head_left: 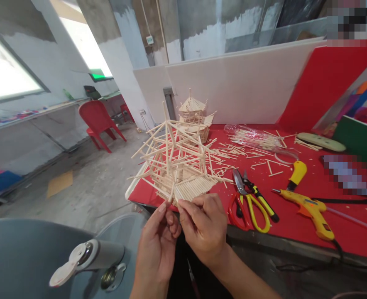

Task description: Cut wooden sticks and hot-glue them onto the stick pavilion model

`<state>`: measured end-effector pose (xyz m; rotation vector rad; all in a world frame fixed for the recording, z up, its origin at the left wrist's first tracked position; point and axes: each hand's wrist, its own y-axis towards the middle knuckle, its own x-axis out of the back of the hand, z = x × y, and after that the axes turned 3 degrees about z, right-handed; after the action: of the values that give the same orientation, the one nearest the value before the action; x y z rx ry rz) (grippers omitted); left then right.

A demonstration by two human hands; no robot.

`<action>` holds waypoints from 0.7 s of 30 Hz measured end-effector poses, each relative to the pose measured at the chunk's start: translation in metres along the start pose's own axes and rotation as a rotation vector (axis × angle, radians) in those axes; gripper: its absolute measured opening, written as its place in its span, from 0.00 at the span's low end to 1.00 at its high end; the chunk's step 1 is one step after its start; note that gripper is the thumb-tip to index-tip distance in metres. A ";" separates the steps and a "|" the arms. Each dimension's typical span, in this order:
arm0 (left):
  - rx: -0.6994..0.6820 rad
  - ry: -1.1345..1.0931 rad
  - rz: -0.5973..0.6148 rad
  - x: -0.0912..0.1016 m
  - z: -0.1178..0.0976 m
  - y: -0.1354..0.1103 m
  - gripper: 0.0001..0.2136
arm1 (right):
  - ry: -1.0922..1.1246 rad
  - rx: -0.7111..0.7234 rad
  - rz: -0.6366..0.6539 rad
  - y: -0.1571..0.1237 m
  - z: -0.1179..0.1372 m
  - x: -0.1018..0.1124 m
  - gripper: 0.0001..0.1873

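Both hands hold up a wooden-stick model frame (174,164) over the near left corner of the red table (295,224). My left hand (158,245) pinches its lower edge from below with the fingers closed. My right hand (204,226) grips the same edge just to the right, fingers also closed. A smaller finished stick pagoda (194,114) stands behind it on the table.
Red-and-yellow scissors (248,205), yellow-handled cutters (260,199) and a yellow glue gun (311,207) lie to the right. Loose sticks (242,151) and a clear bag of sticks (255,137) cover the middle. White panels back the table. A grey chair back (30,257) is at lower left, a red chair (98,118) farther off.
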<state>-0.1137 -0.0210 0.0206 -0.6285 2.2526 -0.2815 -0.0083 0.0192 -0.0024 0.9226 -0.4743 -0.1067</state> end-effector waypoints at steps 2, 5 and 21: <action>0.003 0.004 0.000 -0.002 -0.001 0.000 0.10 | -0.004 0.012 -0.026 -0.001 -0.001 -0.004 0.09; -0.011 0.002 -0.005 -0.004 -0.001 0.001 0.09 | 0.005 0.029 -0.019 -0.002 -0.002 -0.008 0.10; 0.003 -0.006 -0.014 -0.004 0.000 0.006 0.08 | 0.003 0.024 0.033 -0.003 -0.006 -0.014 0.11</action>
<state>-0.1135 -0.0140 0.0202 -0.6428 2.2421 -0.2898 -0.0181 0.0262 -0.0128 0.9379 -0.4884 -0.0698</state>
